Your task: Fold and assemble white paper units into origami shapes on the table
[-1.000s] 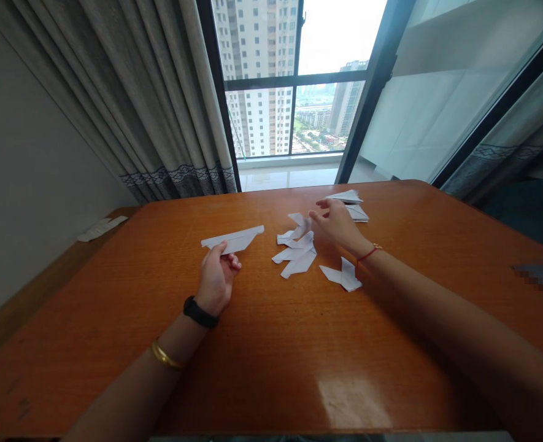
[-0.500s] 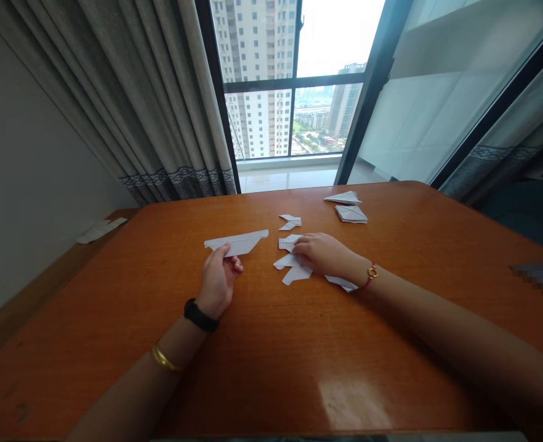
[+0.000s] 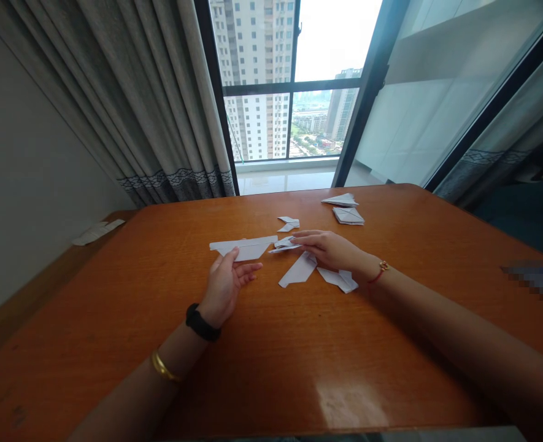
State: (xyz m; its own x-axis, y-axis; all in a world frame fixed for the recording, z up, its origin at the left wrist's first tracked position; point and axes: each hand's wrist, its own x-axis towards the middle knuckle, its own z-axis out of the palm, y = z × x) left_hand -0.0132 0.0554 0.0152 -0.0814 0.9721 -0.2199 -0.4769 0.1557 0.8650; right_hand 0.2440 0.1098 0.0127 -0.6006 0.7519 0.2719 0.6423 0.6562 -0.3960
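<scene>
My left hand point(image 3: 227, 282) pinches a long white folded paper strip point(image 3: 248, 248) between its thumb and the fingers behind it, with the other fingers loosely curled out. The strip is held level above the table. My right hand point(image 3: 326, 248) has its fingertips closed on small folded paper pieces point(image 3: 284, 244), close to the strip's right end. How many pieces lie under those fingers I cannot tell. Just below this hand, a folded paper piece point(image 3: 299, 270) and another folded paper piece point(image 3: 338, 278) lie on the table, the latter partly under the wrist.
A small forked paper piece point(image 3: 289, 223) lies beyond my right hand. Farther back sit a pointed folded paper point(image 3: 342, 200) and a squarish folded paper point(image 3: 348, 215) on the wooden table point(image 3: 183, 380). A window and grey curtains point(image 3: 170, 123) stand behind the table.
My left hand and its strip have shifted right. My right hand has lifted small paper pieces toward the strip, off the lower piece, which now shows more fully.
</scene>
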